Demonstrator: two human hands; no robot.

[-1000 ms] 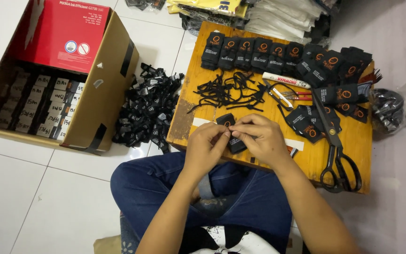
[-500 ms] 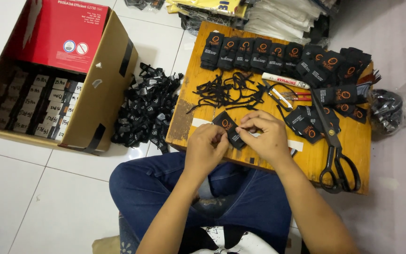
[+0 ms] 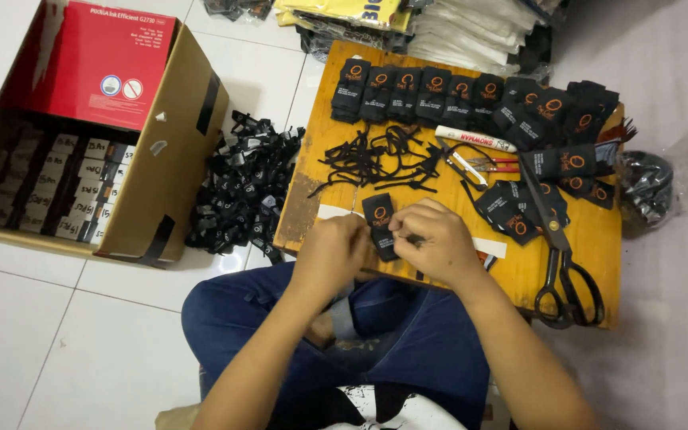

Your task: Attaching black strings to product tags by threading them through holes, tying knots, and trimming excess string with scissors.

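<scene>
Black tag between left hand and right hand

The lower end of the black tag is hidden between the fingers of the left hand and the right hand. Under the right fingers, a white strip is partly covered. Both elbows are cut off by the bottom edge.

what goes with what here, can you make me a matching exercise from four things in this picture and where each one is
Things:
1. black tag
2. scissors
3. cardboard box
4. white marker

Places:
A. on the floor, left of the wooden board
B. between the left hand and right hand
C. right part of the board, handles toward the person
D. below the row of black tags at the board's far edge

Pairs: 1-B, 2-C, 3-A, 4-D
</scene>
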